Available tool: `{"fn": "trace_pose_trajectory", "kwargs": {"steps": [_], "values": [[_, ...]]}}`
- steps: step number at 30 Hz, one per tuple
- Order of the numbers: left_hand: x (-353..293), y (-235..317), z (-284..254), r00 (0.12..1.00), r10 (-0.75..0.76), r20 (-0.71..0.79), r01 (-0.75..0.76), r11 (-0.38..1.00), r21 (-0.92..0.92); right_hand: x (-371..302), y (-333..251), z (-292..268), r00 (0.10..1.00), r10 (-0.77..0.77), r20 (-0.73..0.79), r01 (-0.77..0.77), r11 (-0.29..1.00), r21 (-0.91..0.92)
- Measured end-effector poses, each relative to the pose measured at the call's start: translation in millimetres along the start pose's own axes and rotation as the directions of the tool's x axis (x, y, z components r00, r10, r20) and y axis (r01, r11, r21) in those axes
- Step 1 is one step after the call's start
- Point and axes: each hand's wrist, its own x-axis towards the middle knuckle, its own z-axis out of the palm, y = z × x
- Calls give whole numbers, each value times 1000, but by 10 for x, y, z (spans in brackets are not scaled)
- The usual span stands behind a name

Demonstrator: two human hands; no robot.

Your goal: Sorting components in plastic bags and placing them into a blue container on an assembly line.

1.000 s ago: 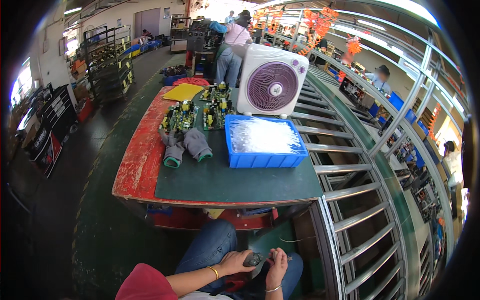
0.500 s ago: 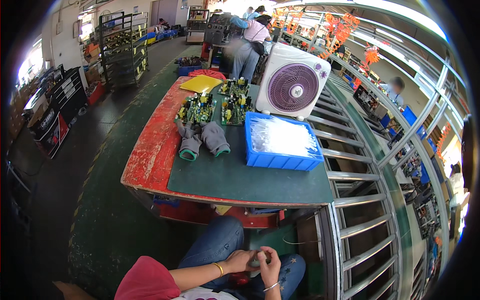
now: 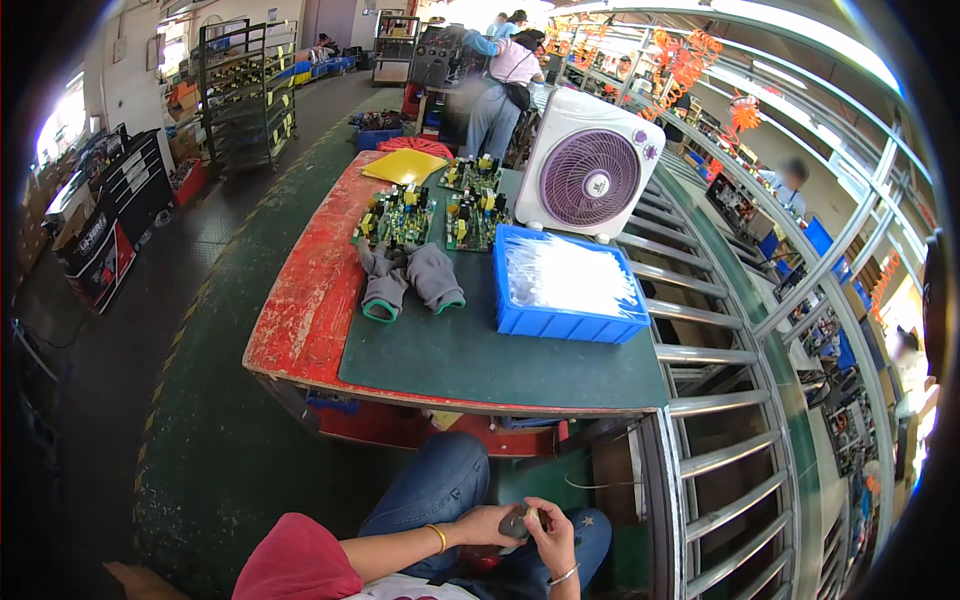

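Small dark object (image 3: 516, 524): one, pinched between left hand (image 3: 487, 526) and right hand (image 3: 549, 532), fingers curled, over lap. Gloves (image 3: 410, 280): two. Blue bin (image 3: 566, 284): one.

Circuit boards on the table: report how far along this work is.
Done: nothing shows as finished. In hand: both hands, left hand and right hand, hold a small dark part over the lap. Left: the circuit boards and the blue bin of clear bags lie untouched.
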Motion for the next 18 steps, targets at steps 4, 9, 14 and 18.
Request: {"fn": "trace_pose_trajectory", "kwargs": {"steps": [4,9,14,18], "values": [[-34,-47,-2,982,80,170,-33,965,-261,-6,-38,-165,964,185,192,-209,971,113],[-8,-79,13,921,123,369,17,935,-354,-57,-118,-276,926,207,316,-286,931,227],[4,-118,72,956,121,266,-28,944,-329,-84,77,-229,949,209,235,-274,917,290],[30,-194,152,984,110,142,-67,958,-278,-74,250,-96,974,194,120,-220,937,273]]}}
